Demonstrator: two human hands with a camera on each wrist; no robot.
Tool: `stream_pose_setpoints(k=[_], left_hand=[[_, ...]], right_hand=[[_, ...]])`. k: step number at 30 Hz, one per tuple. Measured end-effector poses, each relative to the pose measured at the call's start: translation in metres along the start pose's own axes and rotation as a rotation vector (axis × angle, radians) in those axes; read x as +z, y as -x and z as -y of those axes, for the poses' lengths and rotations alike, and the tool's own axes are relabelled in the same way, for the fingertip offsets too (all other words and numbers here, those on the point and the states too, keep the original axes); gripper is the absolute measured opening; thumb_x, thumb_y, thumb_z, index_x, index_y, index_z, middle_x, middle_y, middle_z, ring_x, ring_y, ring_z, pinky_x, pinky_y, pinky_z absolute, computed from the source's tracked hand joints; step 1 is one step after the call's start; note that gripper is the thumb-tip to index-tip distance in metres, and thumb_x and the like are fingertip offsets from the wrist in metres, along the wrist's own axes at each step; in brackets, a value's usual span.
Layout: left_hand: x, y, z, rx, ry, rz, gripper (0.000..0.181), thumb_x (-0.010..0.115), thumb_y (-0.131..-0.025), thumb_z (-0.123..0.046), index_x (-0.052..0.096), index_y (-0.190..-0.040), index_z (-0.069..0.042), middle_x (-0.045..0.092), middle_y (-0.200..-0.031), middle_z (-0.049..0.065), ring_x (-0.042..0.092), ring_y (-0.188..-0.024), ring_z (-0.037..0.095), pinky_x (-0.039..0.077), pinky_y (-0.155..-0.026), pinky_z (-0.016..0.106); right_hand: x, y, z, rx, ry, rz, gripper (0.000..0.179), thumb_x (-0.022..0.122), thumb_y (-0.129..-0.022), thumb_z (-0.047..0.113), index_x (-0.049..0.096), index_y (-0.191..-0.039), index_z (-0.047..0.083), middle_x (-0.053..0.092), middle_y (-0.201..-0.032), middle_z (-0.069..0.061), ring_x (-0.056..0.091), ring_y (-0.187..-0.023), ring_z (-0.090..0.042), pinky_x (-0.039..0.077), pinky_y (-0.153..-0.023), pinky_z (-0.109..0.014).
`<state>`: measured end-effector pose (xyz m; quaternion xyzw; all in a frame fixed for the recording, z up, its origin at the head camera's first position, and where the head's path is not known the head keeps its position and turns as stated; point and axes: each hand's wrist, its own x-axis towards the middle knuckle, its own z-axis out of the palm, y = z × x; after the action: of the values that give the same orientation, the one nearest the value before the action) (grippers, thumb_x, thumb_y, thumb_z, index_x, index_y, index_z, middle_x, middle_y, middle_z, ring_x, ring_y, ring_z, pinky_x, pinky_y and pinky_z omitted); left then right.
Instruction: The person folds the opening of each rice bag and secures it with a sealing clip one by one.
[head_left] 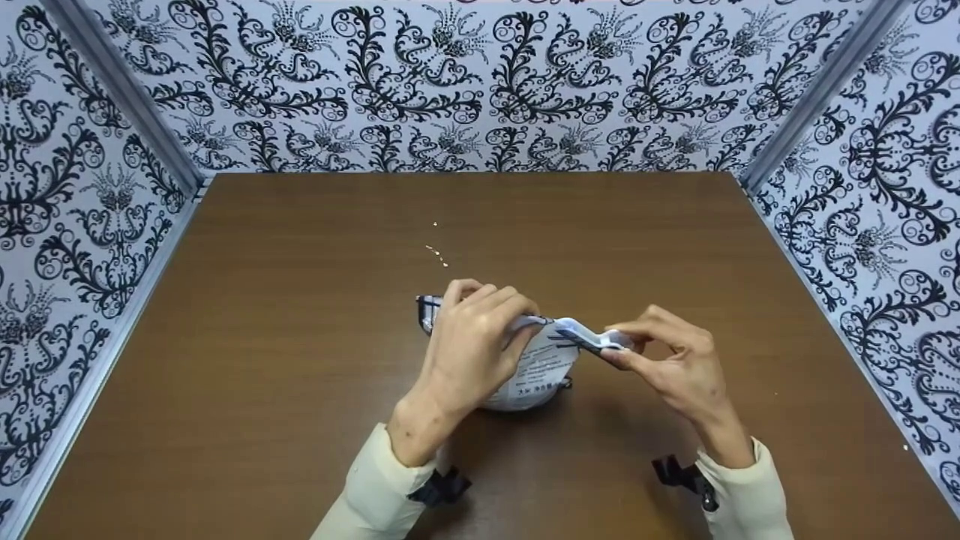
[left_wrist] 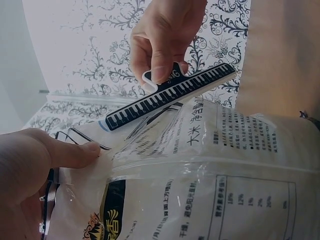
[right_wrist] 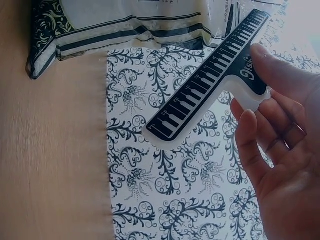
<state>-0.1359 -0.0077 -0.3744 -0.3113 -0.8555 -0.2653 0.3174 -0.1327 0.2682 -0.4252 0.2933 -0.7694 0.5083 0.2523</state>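
Note:
A clear plastic rice bag [head_left: 532, 379] with printed labels sits near the middle of the table, partly covered by my left hand [head_left: 476, 341]. That hand pinches the bag's upper edge, its thumb [left_wrist: 82, 154] pressed on the plastic in the left wrist view. My right hand [head_left: 682, 367] holds a long clip [left_wrist: 170, 97] with a piano-key pattern by its handle, thumb on the dark side. In the right wrist view the clip [right_wrist: 210, 75] slants across the bag's top edge. Whether plastic lies between its jaws, I cannot tell.
Beneath the bag is a brown wooden tabletop [head_left: 262, 360]. Several tiny pale bits [head_left: 437, 253] are scattered beyond the bag. Patterned panels [head_left: 480, 82] rise at the back and both sides, joined by grey metal rails [head_left: 127, 82].

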Motion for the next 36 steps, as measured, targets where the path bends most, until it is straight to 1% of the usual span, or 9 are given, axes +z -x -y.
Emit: stream_pose_setpoints(k=[9,17,27,36], left_hand=[[-0.0005,-0.0002,-0.0003,0.001,0.006,0.000,0.006,0.081,-0.091,-0.021,0.075,-0.093,-0.020,0.075,-0.087,-0.013,0.069,-0.082,0.009,0.046,-0.096,0.035],[-0.0005,-0.0004,-0.0004,0.000,0.007,0.007,0.006,0.080,-0.091,-0.022,0.075,-0.094,-0.020,0.075,-0.088,-0.013,0.069,-0.083,0.009,0.046,-0.096,0.036],[-0.0001,-0.0002,-0.0006,-0.002,-0.007,0.007,0.008,0.081,-0.090,-0.022,0.075,-0.093,-0.020,0.075,-0.087,-0.013,0.068,-0.081,0.009,0.046,-0.096,0.035],[-0.0005,-0.0008,-0.0012,-0.008,0.001,0.011,0.008,0.082,-0.090,-0.022,0.075,-0.093,-0.019,0.075,-0.087,-0.013,0.068,-0.082,0.009,0.046,-0.096,0.035]], right_hand=[[0.0006,0.0019,0.0002,0.025,0.006,-0.003,0.043,0.087,-0.059,-0.021,0.081,-0.096,0.000,0.064,-0.075,-0.004,0.060,-0.073,-0.010,0.050,-0.069,-0.016],[0.0000,0.0014,0.0028,0.057,0.019,0.012,0.041,0.088,-0.063,-0.018,0.081,-0.098,0.003,0.064,-0.077,-0.003,0.061,-0.074,-0.009,0.051,-0.070,-0.017],[0.0022,-0.0017,0.0039,0.046,0.015,0.016,0.041,0.089,-0.063,-0.017,0.081,-0.098,0.004,0.066,-0.078,-0.003,0.061,-0.074,-0.011,0.052,-0.070,-0.018],[0.0036,-0.0042,0.0065,0.042,-0.002,0.022,0.039,0.090,-0.065,-0.015,0.081,-0.099,0.003,0.067,-0.078,-0.003,0.062,-0.075,-0.009,0.053,-0.070,-0.018]])
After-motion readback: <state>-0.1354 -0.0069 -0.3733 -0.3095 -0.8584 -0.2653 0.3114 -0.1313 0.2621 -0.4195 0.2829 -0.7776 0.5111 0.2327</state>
